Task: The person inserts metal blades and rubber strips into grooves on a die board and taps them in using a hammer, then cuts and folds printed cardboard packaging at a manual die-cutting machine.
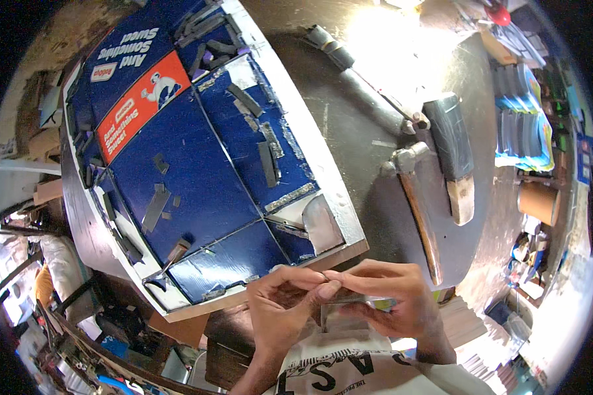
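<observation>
1. Cluttered room all around, with crowded shelving point(560, 141) at the right and pale stacks of sheets point(471, 332) at the lower right.
2. Dark, round-edged surface point(356, 141), worn and scuffed, with a bright glare at its far end.
3. Large blue panel point(204, 178) with a white border, lying on the surface left of centre; it carries a red printed band, thin dividing seams and a wooden near edge.
4. Pale shirt point(369, 368) with dark lettering, below the hands.
5. Left hand point(277, 309) and right hand point(395, 299), brought together just beyond the panel's near edge, in front of the shirt; thumbs and forefingers meet in a pinch.
6. Broad dark-bladed tool point(449, 135) with a pale wooden handle, lying on the surface to the right.
7. Hammer point(412, 158) just left of that tool, its brown wooden handle pointing toward the right hand.
8. Slim long tool point(341, 58) with a dark grip, farther back, its tip close to the hammer.
9. Dark flat strips point(268, 164), scattered over the panel and heaped at its far corner.
10. Thin dark sliver point(325, 277) between the fingertips of both hands, too small to identify.
</observation>
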`<action>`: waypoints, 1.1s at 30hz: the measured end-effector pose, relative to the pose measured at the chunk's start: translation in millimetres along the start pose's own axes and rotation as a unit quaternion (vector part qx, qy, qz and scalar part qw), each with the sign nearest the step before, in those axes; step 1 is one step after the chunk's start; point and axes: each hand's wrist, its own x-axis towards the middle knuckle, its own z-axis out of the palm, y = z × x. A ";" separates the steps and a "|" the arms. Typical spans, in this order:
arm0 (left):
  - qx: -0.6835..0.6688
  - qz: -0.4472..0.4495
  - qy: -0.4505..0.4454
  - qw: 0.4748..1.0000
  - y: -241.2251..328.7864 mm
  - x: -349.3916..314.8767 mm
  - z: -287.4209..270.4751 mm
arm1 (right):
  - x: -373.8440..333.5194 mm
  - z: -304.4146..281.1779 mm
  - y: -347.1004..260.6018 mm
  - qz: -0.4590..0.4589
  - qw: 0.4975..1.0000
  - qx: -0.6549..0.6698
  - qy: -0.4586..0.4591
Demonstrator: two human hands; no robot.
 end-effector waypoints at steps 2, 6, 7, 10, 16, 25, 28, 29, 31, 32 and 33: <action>0.010 -0.027 -0.052 0.998 1.1 0.7 -3.9 | -2.5 -0.7 3.2 -0.024 0.999 0.017 0.030; -0.040 -0.035 -0.130 0.990 -9.8 -3.8 -17.9 | -6.4 -1.4 11.5 -0.012 0.998 0.054 0.043; -0.038 -0.053 -0.127 0.990 -11.6 -5.1 -19.2 | -5.2 -1.9 9.4 -0.013 0.998 0.053 0.042; -0.085 -0.070 -0.124 0.986 -14.5 -11.3 -20.6 | -1.9 -1.1 3.9 -0.028 0.999 0.010 0.019; -0.155 -0.057 -0.075 0.983 -13.4 -24.8 -20.6 | -2.1 8.8 -1.6 0.014 0.996 0.071 0.044; 0.050 0.224 0.058 0.971 -11.3 -17.8 -8.2 | 5.1 30.5 -15.8 0.063 0.980 0.162 0.096; 0.035 0.227 0.050 0.972 -3.8 -8.0 -4.6 | 14.3 31.0 -11.5 0.060 0.989 0.052 0.123; 0.051 0.240 0.047 0.968 -5.7 -3.5 -8.5 | 18.7 32.7 -2.8 0.016 0.990 0.006 0.139; 0.137 0.270 0.024 0.953 -2.0 9.9 -15.9 | 29.0 29.1 9.4 -0.076 0.978 -0.086 0.173; 0.222 0.297 -0.004 0.929 2.6 19.3 -18.7 | 38.4 20.9 18.5 -0.076 0.978 -0.091 0.172; 0.320 0.384 -0.010 0.866 13.2 34.5 -20.5 | 48.5 8.6 31.4 -0.167 0.951 -0.162 0.206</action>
